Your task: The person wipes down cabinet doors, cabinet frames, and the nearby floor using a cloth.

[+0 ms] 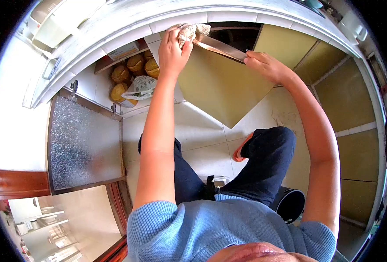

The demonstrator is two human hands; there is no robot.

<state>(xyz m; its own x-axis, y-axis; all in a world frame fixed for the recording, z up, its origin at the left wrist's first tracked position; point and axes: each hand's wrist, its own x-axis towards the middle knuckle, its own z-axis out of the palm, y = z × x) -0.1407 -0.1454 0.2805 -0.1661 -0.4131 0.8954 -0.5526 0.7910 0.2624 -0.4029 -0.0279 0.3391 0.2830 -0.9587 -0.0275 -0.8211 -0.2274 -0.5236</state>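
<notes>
A crumpled pale cloth point(192, 33) is pinched in my left hand point(174, 50), against the left end of a cabinet door's metal-coloured top edge. The yellow cabinet door point(219, 83) stands open at an angle in front of my knees. At the other end of that edge, my right hand point(265, 65) has its fingers closed around the door's corner. Behind the door, a dark cabinet opening point(237, 35) shows in part. My right fingertips are partly hidden by the hand itself.
To the left, an open cabinet holds several jars point(121, 74) and a plastic bag point(142, 86). Its textured glass door point(84, 142) juts out. The tiled counter point(136, 19) curves overhead, with a dish rack point(55, 26) on it. A dark bin point(289, 204) stands behind my right leg.
</notes>
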